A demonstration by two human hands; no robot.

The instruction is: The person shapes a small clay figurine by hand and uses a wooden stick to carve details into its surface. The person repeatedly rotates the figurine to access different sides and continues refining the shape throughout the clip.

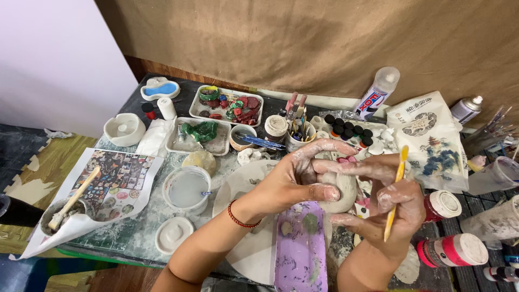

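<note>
- Pale grey clay piece [341, 190], rounded, held above the round white board [243, 254] near the middle of the surface [140, 232], just past the far end of the lilac tray [300, 254].
- Clasped by the left hand [294, 176]: grip closed on the clay, thumb pressed on its near side, fingers curled over the top, all smeared with wet clay.
- Red cord bracelet [238, 216] around the left wrist.
- Touched from the other side by the right hand [392, 203]: index finger laid along the top of the clay, grip otherwise closed around a yellow modelling tool [394, 192], slanted with its upper tip raised.
- Lilac tray directly below the hands, smudged with clay.
- White bowl of cloudy water [187, 189] left of the board, a small white lid-shaped piece [173, 233] nearer the edge.
- Printed picture sheet [116, 181] further left, with a cup holding a wooden-handled brush [73, 199] on its corner.
- Cup of brushes [298, 132], a row of small dark-capped paint pots [348, 130] and a white jar [276, 127] behind the hands.
- White trays with red and green pieces [230, 104] at the back, a blue-filled dish [160, 88] beside them.
- Printed bag [432, 138], glue bottle [377, 94] and red-and-white jars [446, 205] to the right.
</note>
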